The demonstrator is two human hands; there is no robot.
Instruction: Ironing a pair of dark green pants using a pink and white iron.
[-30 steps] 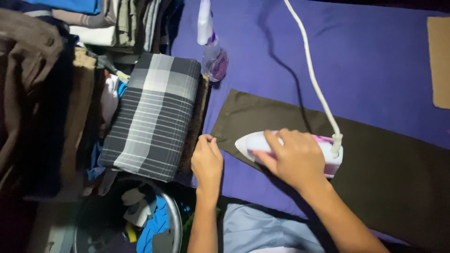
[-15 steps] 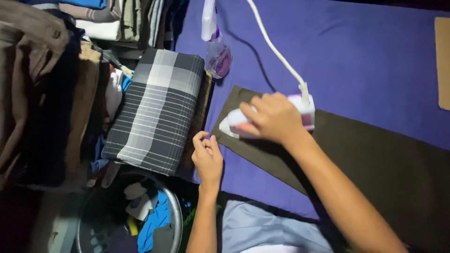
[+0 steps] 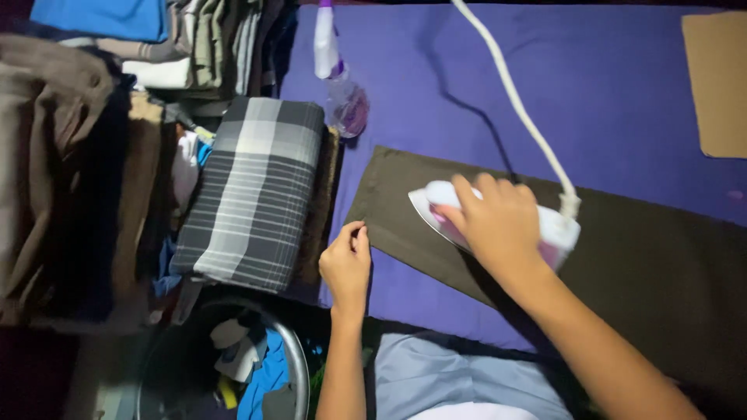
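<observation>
A dark olive strip of cloth [image 3: 638, 264] lies flat across a purple-covered ironing surface [image 3: 622, 93]. My right hand [image 3: 494, 222] grips the handle of a white and pink iron [image 3: 436, 204] that rests on the cloth near its left end, with its white cord [image 3: 517, 109] running up and away. My left hand [image 3: 348, 264] pinches the cloth's near left corner against the purple cover.
A folded grey plaid cloth [image 3: 253, 190] lies to the left of the surface. Beyond it stands a clear spray bottle [image 3: 338, 85]. Stacks of folded clothes [image 3: 85, 155] fill the left side. A round basket [image 3: 233, 365] of mixed clothes sits below. A tan board [image 3: 720, 78] lies at the far right.
The iron slid left along the dark cloth, then back a little to the right. My left hand has stayed at the cloth's corner.
</observation>
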